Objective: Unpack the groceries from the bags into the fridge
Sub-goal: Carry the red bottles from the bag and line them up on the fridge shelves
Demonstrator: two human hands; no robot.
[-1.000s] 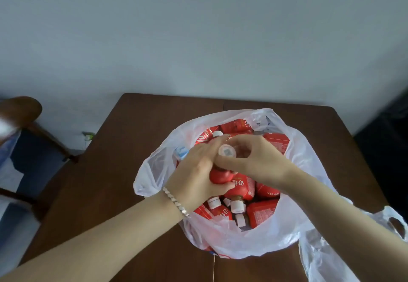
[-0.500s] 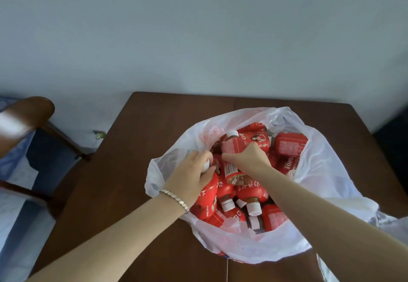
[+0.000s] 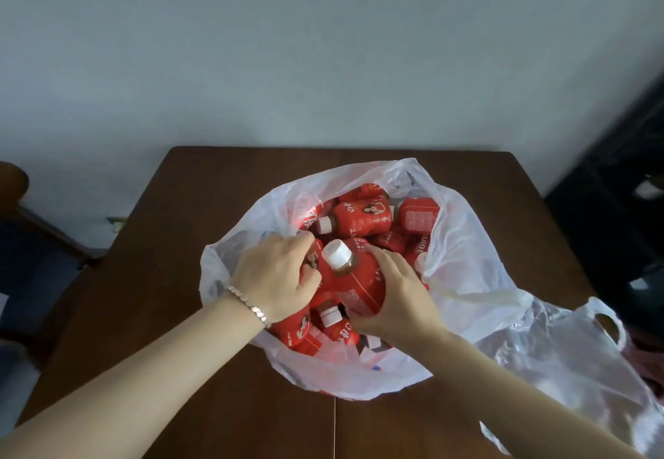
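Note:
A white plastic bag (image 3: 463, 272) lies open on the brown table (image 3: 201, 207), filled with several red-labelled bottles with white caps. My right hand (image 3: 399, 297) grips one red bottle (image 3: 354, 281) that stands upright in the bag's middle, cap toward me. My left hand (image 3: 276, 275), with a bracelet on its wrist, curls its fingers round another red bottle (image 3: 294, 329) at the bag's left side; that bottle's top is hidden under the hand.
A second, clear plastic bag (image 3: 567, 358) lies crumpled at the table's right front. A wooden chair (image 3: 14, 185) stands left of the table. A dark piece of furniture (image 3: 618, 207) stands to the right. The wall is right behind the table.
My right hand has moved from the bottles at the back to the upright bottle in the middle and taken hold of it. My left hand stays on its bottle at the left.

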